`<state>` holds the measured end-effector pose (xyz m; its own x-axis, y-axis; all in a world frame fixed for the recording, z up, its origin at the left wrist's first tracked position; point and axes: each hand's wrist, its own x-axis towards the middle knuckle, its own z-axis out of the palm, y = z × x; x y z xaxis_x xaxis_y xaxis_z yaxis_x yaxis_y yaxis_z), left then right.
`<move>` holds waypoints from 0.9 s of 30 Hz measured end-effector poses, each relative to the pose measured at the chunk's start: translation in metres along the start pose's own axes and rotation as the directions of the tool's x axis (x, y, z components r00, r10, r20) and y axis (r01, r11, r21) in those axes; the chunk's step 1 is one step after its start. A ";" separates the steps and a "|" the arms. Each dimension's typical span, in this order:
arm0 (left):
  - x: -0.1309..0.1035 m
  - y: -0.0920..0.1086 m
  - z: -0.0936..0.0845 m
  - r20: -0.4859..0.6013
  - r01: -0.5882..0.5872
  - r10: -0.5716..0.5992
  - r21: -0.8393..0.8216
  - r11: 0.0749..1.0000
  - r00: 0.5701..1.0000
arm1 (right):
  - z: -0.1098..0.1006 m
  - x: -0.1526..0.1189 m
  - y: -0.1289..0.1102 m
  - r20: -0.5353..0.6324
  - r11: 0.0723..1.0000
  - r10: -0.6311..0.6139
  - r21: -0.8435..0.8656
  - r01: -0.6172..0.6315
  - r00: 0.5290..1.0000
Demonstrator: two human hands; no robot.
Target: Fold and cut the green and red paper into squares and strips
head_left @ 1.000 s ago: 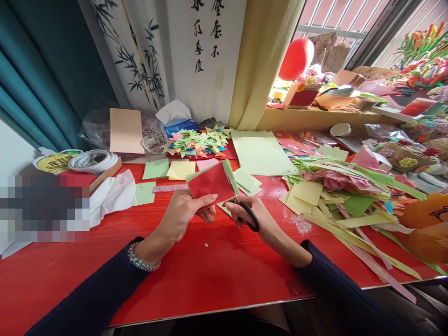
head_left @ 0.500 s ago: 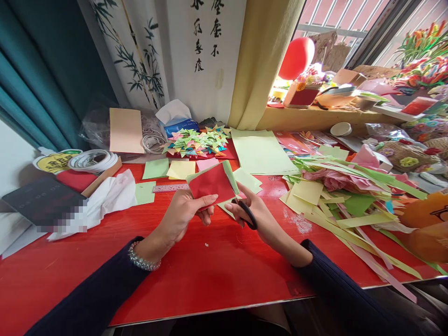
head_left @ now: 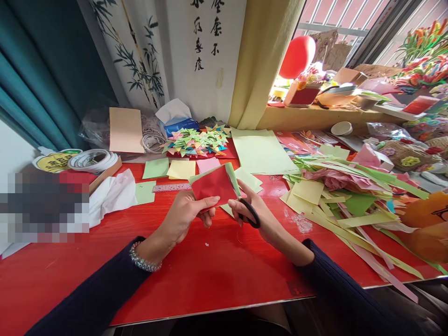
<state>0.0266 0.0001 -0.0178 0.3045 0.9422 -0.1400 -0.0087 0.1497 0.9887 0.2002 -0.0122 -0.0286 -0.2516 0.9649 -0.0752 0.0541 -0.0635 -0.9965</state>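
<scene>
My left hand (head_left: 191,212) pinches a red paper square (head_left: 213,185) by its lower left part, thumb on top. Light green paper (head_left: 233,176) lies behind the red sheet and shows along its top and right edges. In my right hand (head_left: 254,207) are black-handled scissors (head_left: 252,215), fingers closed round the loops. Their blades meet the right edge of the papers and are mostly hidden. Under the held sheets, pale green paper (head_left: 249,179) rests on the red table (head_left: 210,275).
Beyond my hands lie green (head_left: 156,168), yellow (head_left: 181,169) and pink squares (head_left: 207,164), a pink ruler (head_left: 171,187) and a heap of folded paper stars (head_left: 199,142). A large pale green sheet (head_left: 264,151) sits behind. Paper strips (head_left: 350,205) pile up at right; tape rolls (head_left: 93,161) stand left.
Both hands have shifted slightly to the right with the red paper and scissors. The green edge at the right of the red sheet stands a little more apart from it.
</scene>
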 end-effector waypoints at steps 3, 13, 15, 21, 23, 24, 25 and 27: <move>0.000 -0.001 0.001 0.003 0.009 -0.009 -0.001 1.000 1.000 | 0.000 0.000 -0.001 -0.003 1.000 0.008 -0.008 -0.008 1.000; 0.000 -0.001 0.002 0.013 0.017 -0.017 -0.018 1.000 1.000 | 0.000 0.001 -0.006 -0.002 0.998 0.058 -0.012 -0.058 0.998; 0.000 -0.002 0.002 0.016 0.014 -0.013 -0.032 0.999 1.000 | 0.000 0.001 -0.006 -0.016 0.999 0.052 -0.010 -0.053 0.998; 0.000 -0.002 0.003 0.010 0.019 -0.019 -0.038 0.999 1.000 | 0.001 0.001 -0.004 -0.016 0.999 0.028 0.024 -0.027 0.999; 0.000 -0.001 0.003 0.011 0.044 -0.044 -0.025 0.999 0.999 | 0.000 0.001 -0.005 -0.013 0.999 0.049 0.021 -0.048 0.999; 0.000 -0.001 0.004 0.014 0.058 -0.058 -0.021 0.998 0.998 | 0.000 0.001 -0.005 -0.015 0.998 0.056 0.016 -0.056 0.998; 0.000 -0.001 0.004 0.016 0.070 -0.069 -0.021 0.997 0.997 | 0.000 0.001 -0.006 -0.019 0.998 0.058 0.011 -0.058 0.998; 0.000 -0.001 0.004 0.020 0.075 -0.075 -0.033 0.997 0.997 | 0.000 0.001 -0.006 -0.026 0.999 0.042 0.008 -0.041 0.999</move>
<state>0.0305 -0.0015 -0.0182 0.3229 0.9223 -0.2124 -0.0168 0.2300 0.9731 0.2000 -0.0108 -0.0224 -0.2236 0.9678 -0.1156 0.0564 -0.1056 -0.9928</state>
